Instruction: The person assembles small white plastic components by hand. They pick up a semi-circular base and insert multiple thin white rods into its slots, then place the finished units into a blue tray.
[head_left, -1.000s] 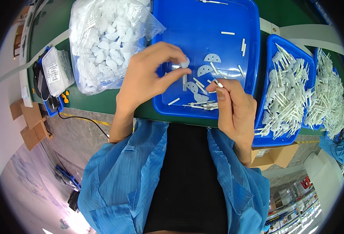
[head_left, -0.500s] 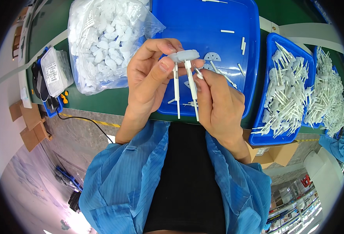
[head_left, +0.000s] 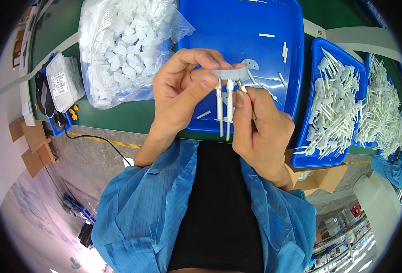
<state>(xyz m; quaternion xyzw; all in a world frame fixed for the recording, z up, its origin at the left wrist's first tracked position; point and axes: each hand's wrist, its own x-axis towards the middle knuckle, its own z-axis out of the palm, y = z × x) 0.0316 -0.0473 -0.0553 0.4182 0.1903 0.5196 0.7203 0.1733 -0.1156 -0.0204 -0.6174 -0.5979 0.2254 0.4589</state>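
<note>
My left hand (head_left: 179, 93) pinches a whitish half-round plastic plate (head_left: 230, 74) between thumb and fingers, seen edge-on above the blue tray (head_left: 237, 25). Two white rods (head_left: 229, 107) hang down from its underside, nearly parallel. At the plate's right end, my right hand (head_left: 265, 129) is closed on a slim piece with a metallic tip (head_left: 240, 85). That tip touches or almost touches the underside; the rest is hidden by my fingers. In the tray behind lie another half-round plate with small holes (head_left: 251, 64) and several loose white rods (head_left: 284, 50).
A clear plastic bag (head_left: 128, 50) full of whitish plates stands at the left. Farther left is a lidded clear box (head_left: 64, 84) beside small orange parts (head_left: 73, 112). At the right, a blue bin (head_left: 333, 109) holds many plates with rods, with another heap (head_left: 381, 109) beyond.
Both hands have shifted slightly right. The plate has moved right and a little lower and now shows its edge; the rods hang straighter. The metallic tip sits farther right.
</note>
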